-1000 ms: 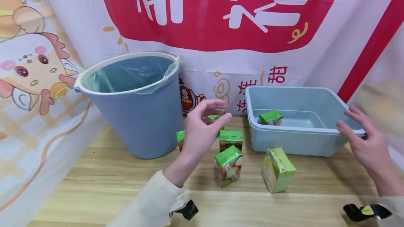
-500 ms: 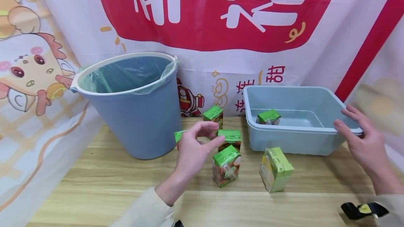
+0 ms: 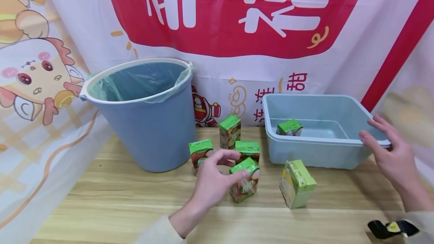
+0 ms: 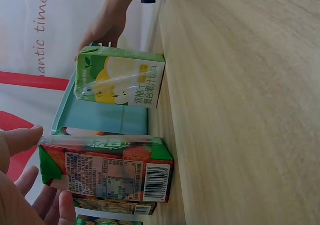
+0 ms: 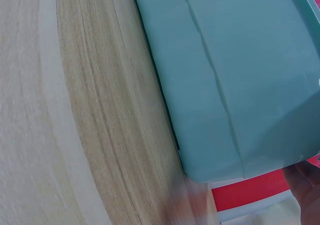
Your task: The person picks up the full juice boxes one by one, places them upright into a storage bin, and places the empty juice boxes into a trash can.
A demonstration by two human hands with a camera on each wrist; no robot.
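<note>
My left hand is around the top of the front red-and-green carton, thumb and fingers spread to either side without a visible grip. In the left wrist view, the thumb of the left hand is by a top corner of that carton. Behind it stand three similar cartons: left, middle and back. My right hand holds the front right corner of the light blue basin. One green-topped carton lies inside.
A yellow-green carton stands in front of the basin. At the left is a tall blue bin with a clear liner. Printed cloth hangs behind the wooden table.
My left hand has come down and towards me, from beside the back carton to the front one. That uncovers the left and back cartons. The right hand stays on the basin.
</note>
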